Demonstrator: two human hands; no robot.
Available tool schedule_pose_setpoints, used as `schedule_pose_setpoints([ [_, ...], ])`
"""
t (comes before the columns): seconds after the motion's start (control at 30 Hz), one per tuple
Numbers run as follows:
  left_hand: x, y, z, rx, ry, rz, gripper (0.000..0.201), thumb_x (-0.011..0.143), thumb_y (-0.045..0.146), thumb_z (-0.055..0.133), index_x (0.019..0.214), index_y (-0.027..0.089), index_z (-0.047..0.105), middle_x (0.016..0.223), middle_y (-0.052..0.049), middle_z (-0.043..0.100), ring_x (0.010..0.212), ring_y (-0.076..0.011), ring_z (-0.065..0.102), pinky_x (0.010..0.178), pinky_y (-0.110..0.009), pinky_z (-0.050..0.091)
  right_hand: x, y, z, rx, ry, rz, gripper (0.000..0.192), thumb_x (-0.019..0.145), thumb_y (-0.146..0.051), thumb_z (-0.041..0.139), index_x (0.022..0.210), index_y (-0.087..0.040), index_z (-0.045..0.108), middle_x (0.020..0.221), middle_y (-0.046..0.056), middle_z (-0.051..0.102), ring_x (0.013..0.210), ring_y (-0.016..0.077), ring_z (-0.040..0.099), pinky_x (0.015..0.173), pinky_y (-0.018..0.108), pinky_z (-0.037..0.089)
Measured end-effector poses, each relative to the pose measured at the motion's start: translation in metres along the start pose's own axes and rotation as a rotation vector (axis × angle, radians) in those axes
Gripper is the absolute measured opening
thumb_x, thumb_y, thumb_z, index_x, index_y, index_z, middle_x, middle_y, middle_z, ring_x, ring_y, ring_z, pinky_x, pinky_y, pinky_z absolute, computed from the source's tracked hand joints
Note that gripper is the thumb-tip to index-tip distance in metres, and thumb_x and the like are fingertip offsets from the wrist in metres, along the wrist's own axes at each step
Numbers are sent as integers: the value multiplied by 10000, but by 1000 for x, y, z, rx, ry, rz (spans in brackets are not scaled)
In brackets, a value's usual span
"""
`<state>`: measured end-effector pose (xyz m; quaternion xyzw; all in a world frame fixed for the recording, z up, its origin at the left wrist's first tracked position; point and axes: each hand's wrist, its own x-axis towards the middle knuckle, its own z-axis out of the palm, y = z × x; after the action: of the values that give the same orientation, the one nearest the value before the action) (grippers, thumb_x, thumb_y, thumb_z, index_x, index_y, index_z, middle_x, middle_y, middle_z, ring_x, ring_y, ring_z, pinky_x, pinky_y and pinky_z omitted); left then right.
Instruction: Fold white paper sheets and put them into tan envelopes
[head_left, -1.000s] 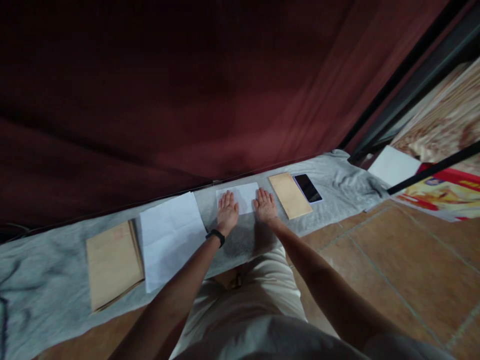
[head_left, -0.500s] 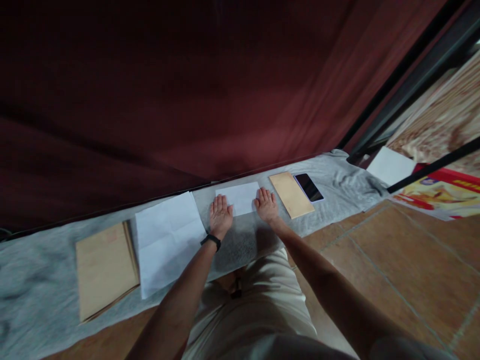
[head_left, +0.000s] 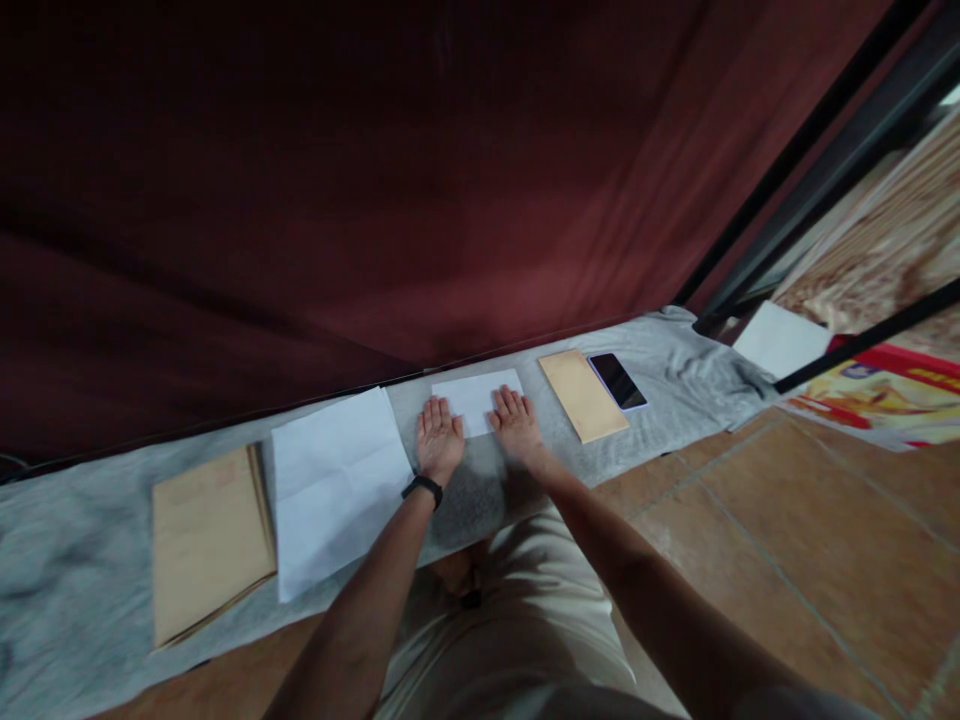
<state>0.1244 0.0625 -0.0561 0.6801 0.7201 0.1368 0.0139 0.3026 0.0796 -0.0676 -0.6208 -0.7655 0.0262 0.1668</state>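
A grey cloth runs across the tiled floor below a maroon curtain; at centre frame, left hand and right hand press flat, fingers spread, holding nothing, on the folded white paper.

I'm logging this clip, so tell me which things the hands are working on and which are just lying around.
In use:
- small folded white paper sheet, under both palms
- left hand
- right hand
- grey cloth beneath

Lying about:
- large creased white sheet
- stack of brown envelopes
- single brown envelope
- black smartphone
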Motion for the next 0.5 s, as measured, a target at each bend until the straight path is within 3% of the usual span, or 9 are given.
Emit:
schedule_pose_setpoints([
  [0.13,-7,0,1,-7,31,-55,619,1034,337,275,1568,31,341,1644,-195,327,1558,-276,245,1271,-473,195,-6,32,-7,-20,28,68,580,1065,-393,345,1552,-85,410,1604,181,406,1482,322,400,1219,548,259],
  [0.27,-11,-3,-5,-60,38,-93,603,1011,303,323,1547,32,379,1619,-204,377,1542,-295,289,1261,-491,228,-14,48,-13,-26,51,74,567,1065,-370,322,1547,-88,421,1604,177,411,1486,322,396,1218,551,260],
  [0.37,-5,-8,-12,-174,-5,-140,564,966,249,402,1499,70,455,1551,-197,489,1477,-300,411,1214,-471,335,-18,51,-16,2,98,94,575,1063,-359,317,1532,-49,434,1590,201,426,1485,325,395,1214,539,279],
  [0.5,11,-15,-17,-270,-29,-151,465,908,225,510,1345,85,581,1271,-197,697,1221,-298,645,1055,-427,503,-26,37,-16,59,157,40,573,1056,-329,322,1537,-32,412,1606,201,402,1519,300,338,1226,514,281],
])
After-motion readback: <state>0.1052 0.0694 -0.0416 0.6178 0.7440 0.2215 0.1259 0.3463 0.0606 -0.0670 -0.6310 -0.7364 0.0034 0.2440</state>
